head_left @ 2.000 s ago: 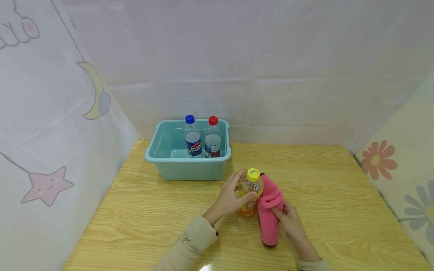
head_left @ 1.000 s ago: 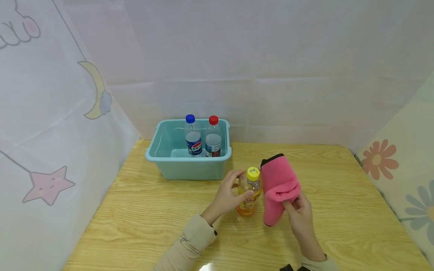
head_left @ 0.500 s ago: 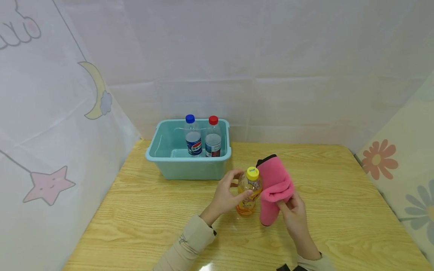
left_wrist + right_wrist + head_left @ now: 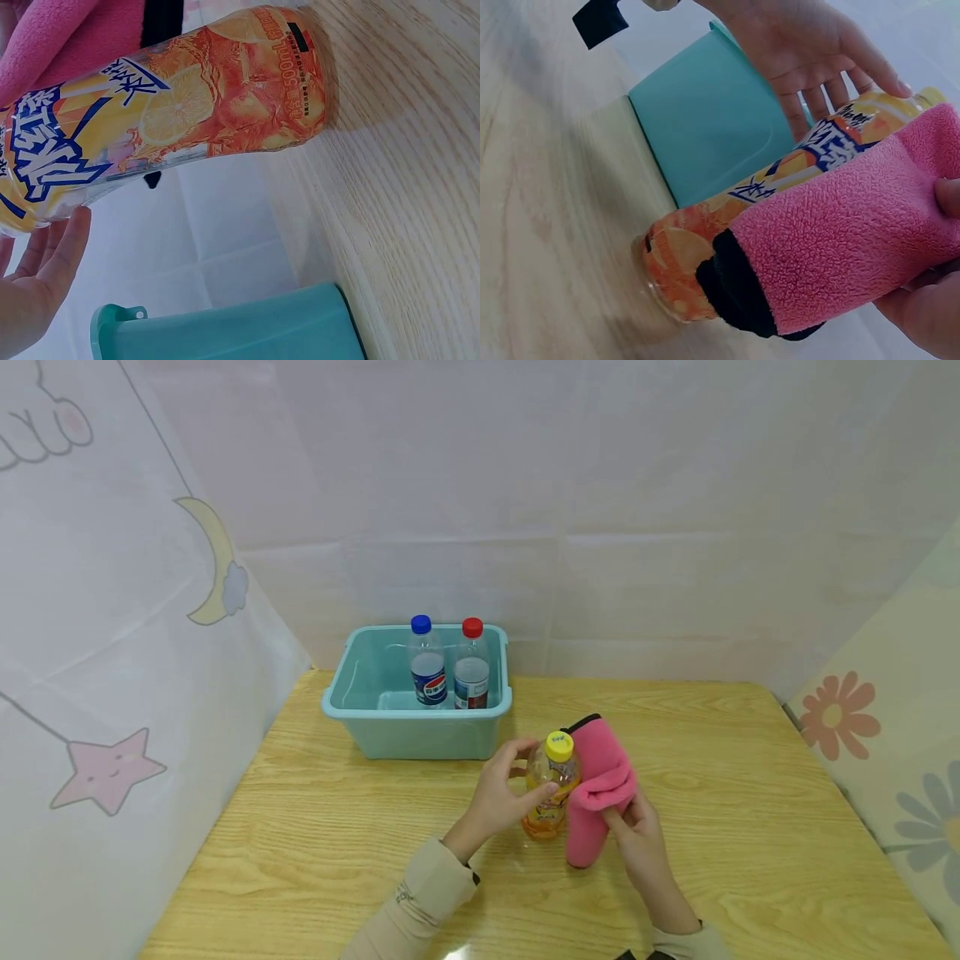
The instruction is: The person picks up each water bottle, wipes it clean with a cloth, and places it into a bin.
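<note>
A yellow-capped drink bottle [image 4: 551, 793] with an orange and yellow iced-tea label stands upright on the wooden table. My left hand [image 4: 501, 795] holds its upper part from the left, thumb across the front and fingers behind. A folded pink towel [image 4: 597, 752] with black edging is pinched in my right hand [image 4: 637, 843]. The towel lies against the bottle's right side. From the right wrist, the towel [image 4: 847, 232] covers part of the bottle [image 4: 697, 247], with the left hand's fingers [image 4: 836, 94] at the bottle's upper part. The left wrist view shows the bottle's base [image 4: 315, 82] on the table.
Behind and to the left stands a light-blue plastic basin [image 4: 420, 739]. Inside it are a blue-capped Pepsi bottle [image 4: 429, 681] and a red-capped bottle [image 4: 472, 681]. A pale printed sheet [image 4: 637, 602] hangs behind the wooden table [image 4: 750, 827].
Over the last second my right hand has moved the towel left and slightly nearer me, up against the bottle. The left hand and bottle stay almost where they were.
</note>
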A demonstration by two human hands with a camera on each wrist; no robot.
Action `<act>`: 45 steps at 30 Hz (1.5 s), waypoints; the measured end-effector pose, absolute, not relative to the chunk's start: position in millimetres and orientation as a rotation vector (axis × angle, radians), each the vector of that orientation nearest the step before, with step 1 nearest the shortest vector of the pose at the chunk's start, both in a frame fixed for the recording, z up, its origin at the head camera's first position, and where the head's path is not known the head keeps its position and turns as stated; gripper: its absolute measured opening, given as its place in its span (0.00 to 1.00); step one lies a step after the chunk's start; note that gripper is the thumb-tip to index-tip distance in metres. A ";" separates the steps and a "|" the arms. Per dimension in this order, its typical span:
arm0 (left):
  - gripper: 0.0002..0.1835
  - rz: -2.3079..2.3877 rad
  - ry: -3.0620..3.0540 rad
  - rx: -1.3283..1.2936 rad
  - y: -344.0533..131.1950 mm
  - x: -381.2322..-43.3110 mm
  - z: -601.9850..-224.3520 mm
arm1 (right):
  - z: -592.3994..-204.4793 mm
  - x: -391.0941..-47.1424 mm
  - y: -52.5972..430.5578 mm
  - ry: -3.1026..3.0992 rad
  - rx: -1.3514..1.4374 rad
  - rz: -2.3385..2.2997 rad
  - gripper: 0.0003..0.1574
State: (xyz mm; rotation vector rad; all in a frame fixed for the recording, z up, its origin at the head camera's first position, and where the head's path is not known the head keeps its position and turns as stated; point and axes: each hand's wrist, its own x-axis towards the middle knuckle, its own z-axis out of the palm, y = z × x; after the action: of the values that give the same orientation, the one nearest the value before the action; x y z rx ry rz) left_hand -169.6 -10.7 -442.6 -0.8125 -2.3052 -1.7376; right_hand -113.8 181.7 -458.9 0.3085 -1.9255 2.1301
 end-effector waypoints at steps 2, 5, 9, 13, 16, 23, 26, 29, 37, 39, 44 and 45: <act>0.27 -1.747 -2.302 -0.814 -10.9 -169.0 -442.1 | -461.8 -113.8 181.7 -1.951 0.282 2.148 0.23; 0.27 -1.757 -2.298 -0.820 -11.1 -168.1 -441.5 | -465.8 -113.1 181.7 -1.997 0.233 2.172 0.26; 0.27 -1.754 -2.294 -0.825 -11.1 -167.7 -441.0 | -470.3 -113.0 181.8 -2.057 0.193 2.182 0.30; 0.27 -1.765 -2.288 -0.816 -10.7 -167.8 -440.8 | -473.3 -114.1 180.9 -2.123 0.151 2.163 0.31; 0.27 -1.777 -2.281 -0.813 -10.5 -167.7 -440.6 | -475.5 -115.4 179.8 -2.169 0.126 2.155 0.32; 0.27 -1.796 -2.292 -0.789 -10.3 -167.2 -440.1 | -477.3 -117.6 178.1 -2.264 0.077 2.155 0.32; 0.27 -1.802 -2.301 -0.784 -10.7 -167.7 -440.6 | -476.0 -118.8 178.2 -2.344 0.030 2.123 0.33; 0.27 -1.804 -2.314 -0.790 -11.9 -168.4 -440.8 | -475.7 -120.5 178.5 -2.412 -0.023 2.108 0.34; 0.27 -1.871 -2.378 -0.787 -15.3 -168.1 -434.9 | -477.8 -122.3 179.6 -2.518 -0.156 2.111 0.30; 0.27 -1.893 -2.389 -0.785 -16.0 -166.7 -429.3 | -478.5 -122.7 180.1 -2.532 -0.172 2.104 0.30; 0.27 -1.922 -2.383 -0.817 -18.4 -172.0 -430.4 | -478.6 -122.5 180.3 -2.537 -0.186 2.091 0.30; 0.27 -1.922 -2.378 -0.825 -18.9 -174.9 -435.1 | -478.7 -122.3 180.2 -2.534 -0.181 2.081 0.29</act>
State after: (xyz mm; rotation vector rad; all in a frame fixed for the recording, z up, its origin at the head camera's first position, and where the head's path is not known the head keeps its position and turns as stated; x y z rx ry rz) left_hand -174.9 -18.9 -435.1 -0.8253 -2.3780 -1.9222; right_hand -122.3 180.2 -478.7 -0.1805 -2.5341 2.0810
